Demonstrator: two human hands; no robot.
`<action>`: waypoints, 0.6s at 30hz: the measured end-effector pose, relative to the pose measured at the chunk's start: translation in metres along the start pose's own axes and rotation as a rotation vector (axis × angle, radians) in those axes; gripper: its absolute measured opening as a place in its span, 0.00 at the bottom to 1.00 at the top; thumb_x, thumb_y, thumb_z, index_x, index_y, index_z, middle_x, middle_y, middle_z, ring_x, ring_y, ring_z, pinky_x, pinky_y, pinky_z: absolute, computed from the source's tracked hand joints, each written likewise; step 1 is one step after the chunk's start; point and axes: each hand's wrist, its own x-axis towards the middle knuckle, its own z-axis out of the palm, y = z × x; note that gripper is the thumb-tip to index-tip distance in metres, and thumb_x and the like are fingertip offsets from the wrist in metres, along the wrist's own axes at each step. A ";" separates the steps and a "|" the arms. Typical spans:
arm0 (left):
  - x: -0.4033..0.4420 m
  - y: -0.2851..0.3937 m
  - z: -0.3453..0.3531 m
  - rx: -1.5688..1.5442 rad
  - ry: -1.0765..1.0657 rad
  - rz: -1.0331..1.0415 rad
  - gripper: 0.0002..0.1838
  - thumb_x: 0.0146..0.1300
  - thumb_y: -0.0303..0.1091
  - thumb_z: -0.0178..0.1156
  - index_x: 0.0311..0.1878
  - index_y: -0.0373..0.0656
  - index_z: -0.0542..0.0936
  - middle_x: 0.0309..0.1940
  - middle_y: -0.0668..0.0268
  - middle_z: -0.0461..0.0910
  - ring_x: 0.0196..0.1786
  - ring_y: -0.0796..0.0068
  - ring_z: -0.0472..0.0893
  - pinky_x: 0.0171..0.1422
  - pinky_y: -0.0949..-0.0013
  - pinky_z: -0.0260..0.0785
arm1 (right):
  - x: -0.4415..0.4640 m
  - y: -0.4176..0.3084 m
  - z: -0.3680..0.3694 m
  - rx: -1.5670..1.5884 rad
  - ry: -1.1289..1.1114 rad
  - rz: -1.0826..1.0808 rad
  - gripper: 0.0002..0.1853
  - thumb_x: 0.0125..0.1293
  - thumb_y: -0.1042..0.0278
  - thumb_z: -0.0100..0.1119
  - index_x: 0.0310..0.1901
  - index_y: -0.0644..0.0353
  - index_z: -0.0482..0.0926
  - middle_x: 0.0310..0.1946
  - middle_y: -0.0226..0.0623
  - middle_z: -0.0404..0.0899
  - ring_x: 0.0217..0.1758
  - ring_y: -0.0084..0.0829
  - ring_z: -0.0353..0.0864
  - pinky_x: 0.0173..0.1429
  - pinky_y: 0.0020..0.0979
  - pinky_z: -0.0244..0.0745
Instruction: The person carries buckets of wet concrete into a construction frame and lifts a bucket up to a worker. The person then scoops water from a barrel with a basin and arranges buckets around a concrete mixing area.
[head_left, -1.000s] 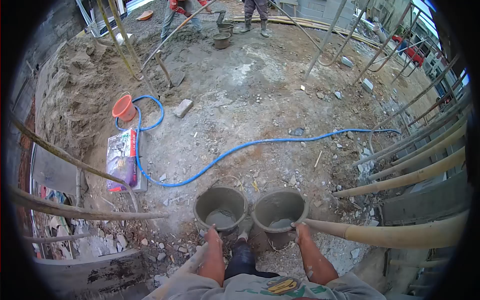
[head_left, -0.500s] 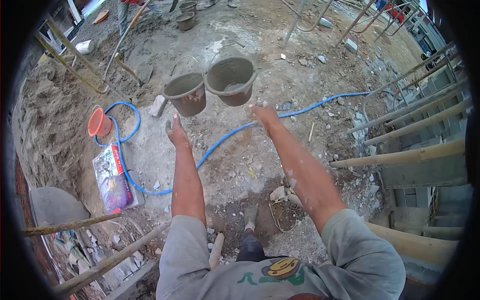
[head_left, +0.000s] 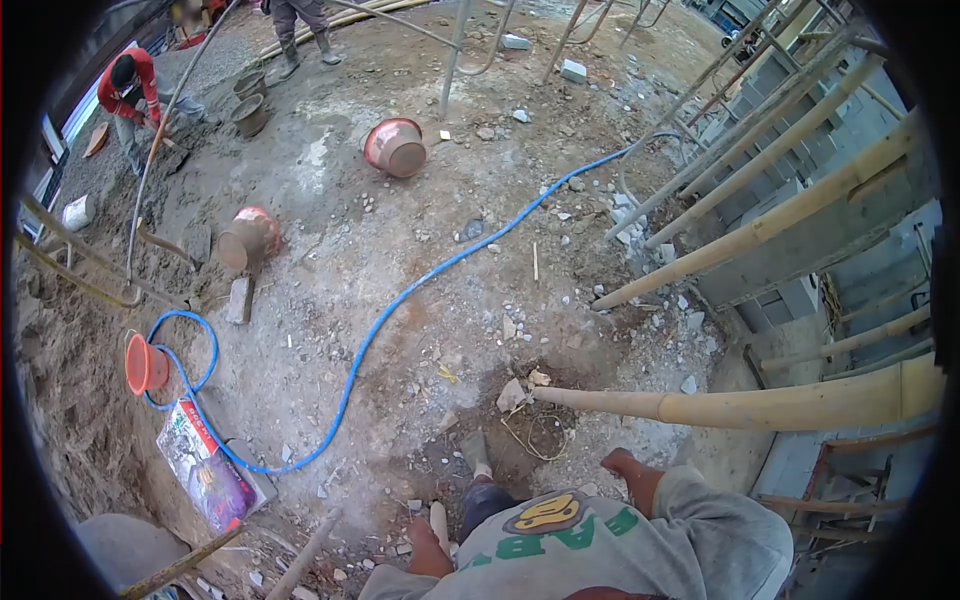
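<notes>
Two mortar-stained buckets are away from me, tilted on their sides. One bucket (head_left: 397, 150) is up ahead, and the other bucket (head_left: 248, 241) is to its left and nearer. Whether they touch the ground I cannot tell. Both my arms are lowered and drawn back near my body. My left hand (head_left: 426, 545) shows only as a short stretch of bare arm by the shirt, its fingers not distinguishable. On the other side, my right hand (head_left: 630, 472) is likewise foreshortened, with no clear fingers. Neither is near a bucket.
A blue hose (head_left: 362, 350) curves across the rubble-strewn ground. An orange bucket (head_left: 147, 366) and a printed sack (head_left: 207, 467) lie left. Bamboo poles (head_left: 700, 405) jut in from the right. A person in red (head_left: 130, 90) bends at far left; another person's legs (head_left: 300, 30) stand behind.
Both buckets have left the space in front of my hands, moving forward and apart and tipping over. My outstretched arms have dropped back towards my body. The view has shifted right.
</notes>
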 end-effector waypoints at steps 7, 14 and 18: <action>0.054 0.003 -0.168 -1.553 0.464 -0.007 0.15 0.53 0.41 0.52 0.39 0.41 0.73 0.27 0.62 0.74 0.25 0.62 0.71 0.25 0.57 0.61 | 0.042 -0.059 -0.051 0.251 0.441 -0.117 0.23 0.48 0.52 0.50 0.35 0.65 0.77 0.36 0.53 0.75 0.42 0.48 0.75 0.48 0.41 0.68; -0.067 0.156 -0.342 -1.210 0.900 0.440 0.15 0.56 0.39 0.53 0.33 0.33 0.74 0.23 0.63 0.73 0.23 0.68 0.69 0.27 0.64 0.61 | -0.093 -0.153 -0.084 0.258 0.453 -0.700 0.22 0.53 0.50 0.47 0.34 0.64 0.76 0.36 0.53 0.75 0.44 0.49 0.73 0.49 0.42 0.66; -0.081 0.229 -0.306 -1.221 0.714 0.611 0.14 0.57 0.41 0.52 0.30 0.37 0.75 0.19 0.67 0.69 0.18 0.74 0.64 0.21 0.69 0.56 | -0.086 -0.102 -0.042 0.255 0.435 -0.603 0.20 0.50 0.54 0.49 0.34 0.65 0.77 0.35 0.53 0.75 0.42 0.48 0.74 0.47 0.41 0.68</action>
